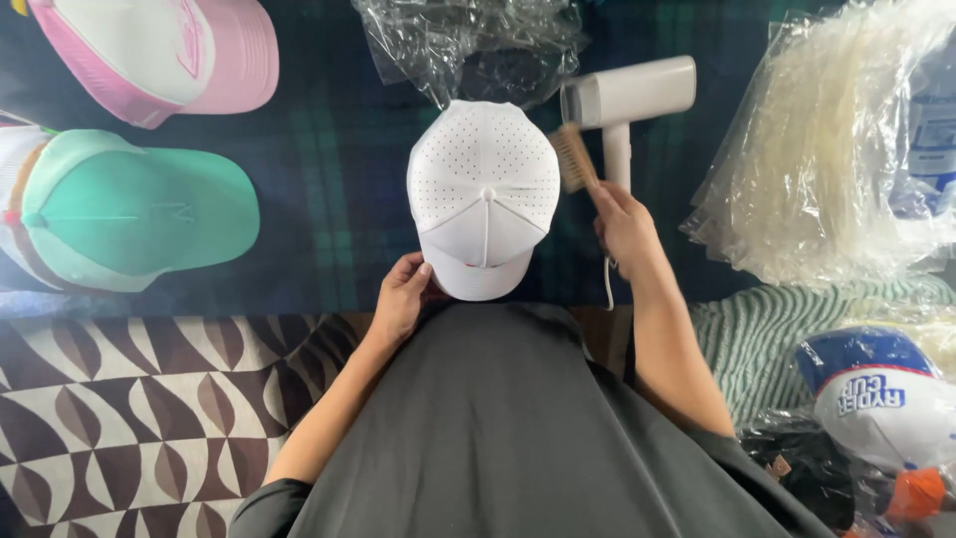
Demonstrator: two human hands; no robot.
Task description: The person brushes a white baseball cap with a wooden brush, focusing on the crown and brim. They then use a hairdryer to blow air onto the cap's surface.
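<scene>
Left hand (400, 299) pinches brim of white perforated cap (484, 194) on plaid surface (329, 199); right hand (624, 221) clasps wooden brush (573, 159), bristles touching cap's side.

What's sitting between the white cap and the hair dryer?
In the head view, the bristle head of a small wooden brush, held in the right hand, lies between the white cap and the white hair dryer.

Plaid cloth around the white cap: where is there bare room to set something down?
Bare plaid cloth lies between the white cap and the mint cap. The right is crowded: right hand with brush, hair dryer, plastic bags. Crumpled plastic fills the top.
</scene>
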